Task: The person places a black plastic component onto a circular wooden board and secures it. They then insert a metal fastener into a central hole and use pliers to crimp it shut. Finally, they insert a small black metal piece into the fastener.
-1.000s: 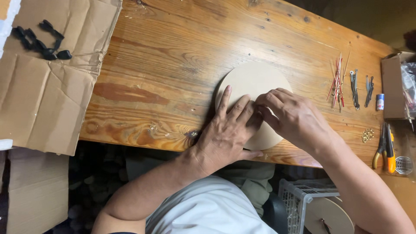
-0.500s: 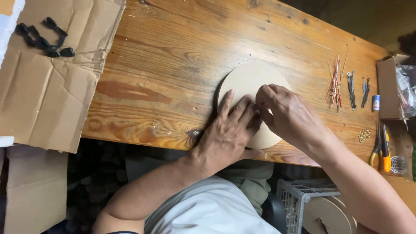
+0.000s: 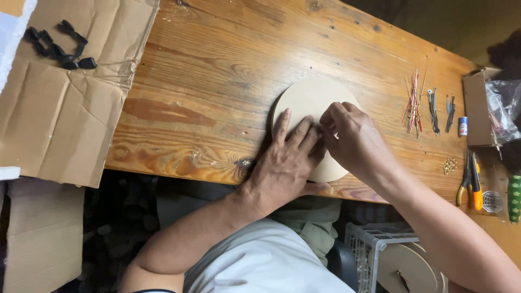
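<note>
Your left hand point(image 3: 287, 163) lies flat on the round tan disc point(image 3: 312, 100), which overhangs the table point(image 3: 217, 70) edge. Your right hand point(image 3: 355, 141) pinches something hidden at the centre; ease the pressure and the disc could tip off.

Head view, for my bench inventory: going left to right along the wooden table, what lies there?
Black clips on flattened cardboard → tan round disc under the left hand and right hand → bundle of thin red sticks → small dark metal tools → open cardboard box.

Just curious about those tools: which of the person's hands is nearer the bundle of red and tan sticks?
Right. The right hand rests on the round disc, just left of the sticks; the left hand lies farther left.
</note>
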